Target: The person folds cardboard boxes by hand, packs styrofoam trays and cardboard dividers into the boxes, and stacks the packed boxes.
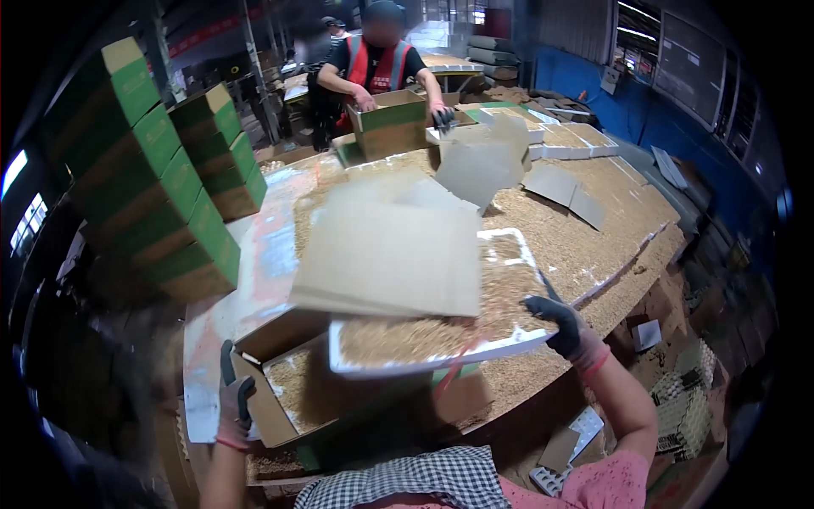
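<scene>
My right hand (pixel 564 329), in a dark-palmed glove, is closed on the right end of a white foam tray (pixel 443 354) filled with loose brown husk-like material. The tray is tilted above an open green and brown cardboard box (pixel 360 443). Several blurred flat cardboard sheets (pixel 390 259) cover the tray's far left part. My left hand (pixel 236 397), also gloved, grips the box's left flap (pixel 264 399), fingers outside and thumb toward the flap. Inside the box, more brown material (pixel 298 390) shows beside a white edge; the rest is shaded or hidden by the tray.
Tall stacks of green boxes (pixel 161 178) stand at the left. Across the husk-covered table (pixel 627 195), a person in a red vest (pixel 386 64) handles another box (pixel 390 127). Loose cardboard pieces (pixel 483 170) lie mid-table. Egg trays (pixel 685 407) are piled at lower right.
</scene>
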Available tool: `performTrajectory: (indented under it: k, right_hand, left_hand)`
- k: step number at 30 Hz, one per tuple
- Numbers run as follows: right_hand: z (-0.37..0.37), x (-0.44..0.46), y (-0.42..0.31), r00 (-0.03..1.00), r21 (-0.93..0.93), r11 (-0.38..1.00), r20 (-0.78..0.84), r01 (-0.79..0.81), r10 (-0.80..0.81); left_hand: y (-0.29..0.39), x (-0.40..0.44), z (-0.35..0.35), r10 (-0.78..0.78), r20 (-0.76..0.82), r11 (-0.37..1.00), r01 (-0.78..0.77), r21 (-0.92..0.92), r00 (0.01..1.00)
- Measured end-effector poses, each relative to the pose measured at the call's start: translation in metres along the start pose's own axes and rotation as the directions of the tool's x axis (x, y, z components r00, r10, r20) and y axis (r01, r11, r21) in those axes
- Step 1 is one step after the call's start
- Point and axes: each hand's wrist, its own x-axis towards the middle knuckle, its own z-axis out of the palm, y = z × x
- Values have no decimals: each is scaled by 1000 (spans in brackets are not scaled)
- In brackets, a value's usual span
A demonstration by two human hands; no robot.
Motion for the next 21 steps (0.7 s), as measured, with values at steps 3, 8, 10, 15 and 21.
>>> performTrajectory:
  k: [3,8,10,15,21]
  right_hand:
    - [30,61,-57,935,348,884,278,-313,222]
    - [85,117,-71,825,149,938,531,-314,192]
    - [96,130,-58,764,31,947,598,-321,240]
    - [159,159,-14,539,-680,723,658,125,526]
    - [235,164,-12,600,-689,381,724,616,340]
  left_hand:
    - [-13,13,19,209,-93,978,-207,34,974]
    - [-7,40,25,167,-24,971,-169,-167,986]
    - [8,33,45,274,0,959,-273,-75,962]
    - [9,28,19,314,49,858,-305,413,948]
    - [-1,44,4,383,-60,591,-195,783,922]
